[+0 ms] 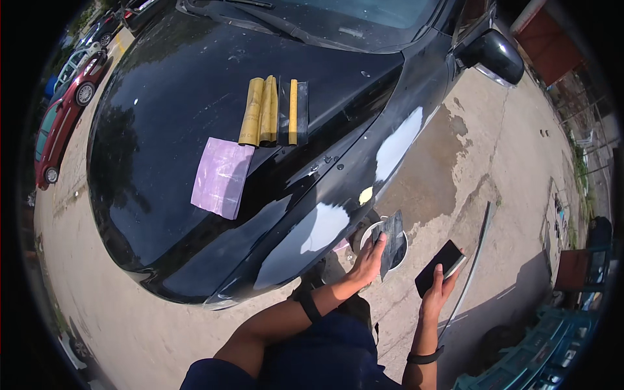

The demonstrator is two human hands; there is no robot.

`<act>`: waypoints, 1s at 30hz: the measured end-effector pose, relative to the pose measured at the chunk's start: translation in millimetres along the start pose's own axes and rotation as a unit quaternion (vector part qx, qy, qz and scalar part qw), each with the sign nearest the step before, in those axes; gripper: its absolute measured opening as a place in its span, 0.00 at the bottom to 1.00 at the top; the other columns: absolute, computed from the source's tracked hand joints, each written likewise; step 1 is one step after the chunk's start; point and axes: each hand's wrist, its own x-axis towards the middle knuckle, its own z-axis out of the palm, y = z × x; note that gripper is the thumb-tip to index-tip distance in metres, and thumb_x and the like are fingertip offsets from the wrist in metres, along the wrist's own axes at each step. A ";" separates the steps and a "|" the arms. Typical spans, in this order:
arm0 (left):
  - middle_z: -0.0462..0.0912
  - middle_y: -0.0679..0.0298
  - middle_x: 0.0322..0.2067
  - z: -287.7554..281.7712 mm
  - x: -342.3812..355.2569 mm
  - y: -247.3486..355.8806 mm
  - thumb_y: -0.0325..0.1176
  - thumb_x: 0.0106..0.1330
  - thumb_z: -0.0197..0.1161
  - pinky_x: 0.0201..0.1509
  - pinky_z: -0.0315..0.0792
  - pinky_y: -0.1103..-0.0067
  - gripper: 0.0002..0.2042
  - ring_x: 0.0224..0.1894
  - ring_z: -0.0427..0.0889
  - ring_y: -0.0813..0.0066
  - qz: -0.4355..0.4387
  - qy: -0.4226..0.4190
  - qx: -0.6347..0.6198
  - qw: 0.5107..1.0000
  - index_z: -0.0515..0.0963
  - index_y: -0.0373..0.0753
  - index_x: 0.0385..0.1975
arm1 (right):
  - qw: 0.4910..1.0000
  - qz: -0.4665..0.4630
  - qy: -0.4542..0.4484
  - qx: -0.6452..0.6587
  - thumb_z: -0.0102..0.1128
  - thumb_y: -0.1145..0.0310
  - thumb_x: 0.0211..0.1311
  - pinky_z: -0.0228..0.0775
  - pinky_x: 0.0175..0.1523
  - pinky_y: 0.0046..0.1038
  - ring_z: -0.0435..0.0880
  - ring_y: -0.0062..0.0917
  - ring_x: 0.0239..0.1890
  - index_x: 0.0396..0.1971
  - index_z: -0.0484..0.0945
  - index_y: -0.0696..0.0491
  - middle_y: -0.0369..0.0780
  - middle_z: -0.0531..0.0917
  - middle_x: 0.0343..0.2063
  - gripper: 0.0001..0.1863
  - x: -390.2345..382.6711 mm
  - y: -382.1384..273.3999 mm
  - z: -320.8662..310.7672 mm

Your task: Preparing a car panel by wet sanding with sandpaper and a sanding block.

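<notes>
My left hand (369,261) is closed on a dark grey sheet of sandpaper (392,237), pinched between thumb and fingers above a bucket (405,257) with a white rim. The bucket stands on the ground beside the car's front fender, partly hidden by the sheet and hand. Farther right, my right hand (439,292) grips a flat black sanding block (434,272) with a paler side, thumb on top. White primer-like patches (325,224) show on the black fender, with a small yellowish spot (366,195) between them.
On the black hood (162,136) lie curled yellow-brown sandpaper sheets (252,114) and a pinkish-purple sheet (221,177). The side mirror (495,57) juts out at upper right. A wet stain (426,175) and a long thin strip (478,250) are on the concrete. Teal crates (533,354) stand lower right.
</notes>
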 end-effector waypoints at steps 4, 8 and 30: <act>0.72 0.47 0.65 20.6 -42.6 65.0 0.46 0.84 0.42 0.72 0.62 0.68 0.28 0.69 0.69 0.52 0.121 -0.094 -0.011 0.988 0.63 0.28 0.71 | 0.993 0.102 -0.025 0.056 0.54 0.65 0.79 0.59 0.72 0.27 0.71 0.26 0.67 0.81 0.51 0.50 0.42 0.70 0.69 0.37 -17.0 -30.7 10.0; 0.59 0.49 0.76 35.5 -51.4 52.5 0.38 0.82 0.48 0.79 0.53 0.63 0.26 0.77 0.59 0.53 0.353 -0.160 0.139 0.911 0.60 0.39 0.77 | 0.949 0.228 -0.006 0.216 0.47 0.53 0.82 0.69 0.68 0.30 0.79 0.29 0.61 0.73 0.64 0.57 0.42 0.77 0.62 0.30 -18.9 0.6 17.2; 0.54 0.52 0.78 47.6 -89.0 55.3 0.50 0.86 0.28 0.82 0.46 0.72 0.32 0.81 0.51 0.64 0.138 -0.300 -0.091 0.939 0.50 0.32 0.79 | 0.992 -0.063 -0.004 -0.111 0.75 0.66 0.62 0.72 0.63 0.38 0.73 0.36 0.64 0.73 0.66 0.52 0.43 0.66 0.67 0.41 -73.4 -19.6 3.0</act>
